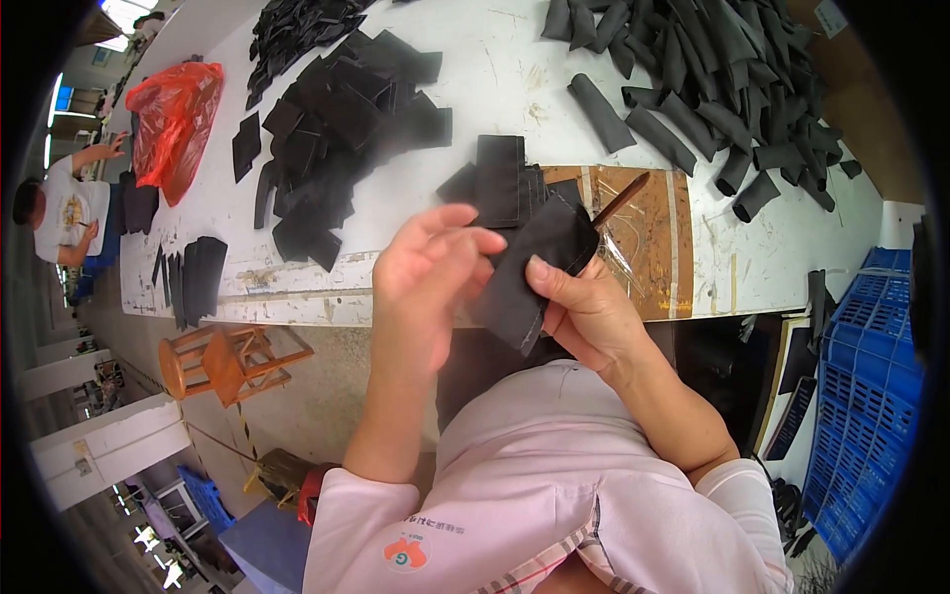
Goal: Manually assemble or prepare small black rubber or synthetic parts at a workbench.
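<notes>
My right hand (594,317) grips a black stitched fabric sleeve (544,257), its thumb pressed on the cloth. A brown pointed stick (621,200) sticks out past the sleeve's upper right side; whether it runs inside or behind the cloth cannot be seen. Just left of the sleeve is my left hand (430,272), a little blurred, its fingers bent and apart with nothing visible in them. Beyond the hands lie flat black stitched pieces (500,178), partly over a brown board (658,247) with clear tape.
Flat black pieces (346,109) are heaped on the white table (534,89) at left, rolled black tubes (703,79) at far right. A red plastic bag (178,129) lies at the far left, near another person (74,208). Blue crates (861,396) stand right, a wooden stool (233,358) left.
</notes>
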`<state>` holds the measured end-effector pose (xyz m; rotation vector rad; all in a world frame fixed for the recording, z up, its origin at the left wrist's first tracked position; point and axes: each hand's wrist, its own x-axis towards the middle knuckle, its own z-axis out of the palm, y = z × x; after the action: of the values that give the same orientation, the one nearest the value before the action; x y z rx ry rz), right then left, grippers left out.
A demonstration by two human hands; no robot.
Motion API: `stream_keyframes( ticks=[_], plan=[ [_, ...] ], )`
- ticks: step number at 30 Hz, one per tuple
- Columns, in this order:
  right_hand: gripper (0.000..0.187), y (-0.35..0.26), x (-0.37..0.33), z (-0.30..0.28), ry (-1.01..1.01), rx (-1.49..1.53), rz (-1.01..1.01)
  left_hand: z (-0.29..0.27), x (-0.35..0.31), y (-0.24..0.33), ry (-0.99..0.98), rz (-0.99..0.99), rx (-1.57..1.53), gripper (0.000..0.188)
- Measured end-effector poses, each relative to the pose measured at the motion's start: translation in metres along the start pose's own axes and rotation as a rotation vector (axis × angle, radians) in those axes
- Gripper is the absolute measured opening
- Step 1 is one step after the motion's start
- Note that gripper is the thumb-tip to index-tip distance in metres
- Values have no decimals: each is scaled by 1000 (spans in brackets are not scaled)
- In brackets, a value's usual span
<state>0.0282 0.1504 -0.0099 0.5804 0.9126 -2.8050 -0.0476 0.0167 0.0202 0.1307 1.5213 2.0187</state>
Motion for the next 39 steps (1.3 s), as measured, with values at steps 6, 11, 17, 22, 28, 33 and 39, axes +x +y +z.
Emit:
stream_keyframes(
  ticks=[6, 11, 17, 22, 28, 33, 39],
  plan=[
    [17, 3, 3, -10, -16, 162, 83, -16, -34, -30, -64, -94, -355, 26],
    [18, 3, 3, -8, 2, 137, 89, -11, -37, -32, 23, -82, -224, 22],
    [17, 5, 5, -9, 23, 145, 46, -4, -40, -29, 90, -10, 4, 16],
    [15, 6, 5, -1, 83, 65, 25, 7, -40, -28, 220, 121, 216, 15],
    [28, 6, -1, -10, 250, -1897, -195, 8, -38, -34, 277, 155, 296, 8],
    [27, 0, -23, 6, 166, -1359, -911, 13, -37, -43, 233, 372, 524, 8],
    [20, 9, -15, 2, 87, -1401, -928, 24, -34, -48, 336, 570, 837, 9]
  ],
)
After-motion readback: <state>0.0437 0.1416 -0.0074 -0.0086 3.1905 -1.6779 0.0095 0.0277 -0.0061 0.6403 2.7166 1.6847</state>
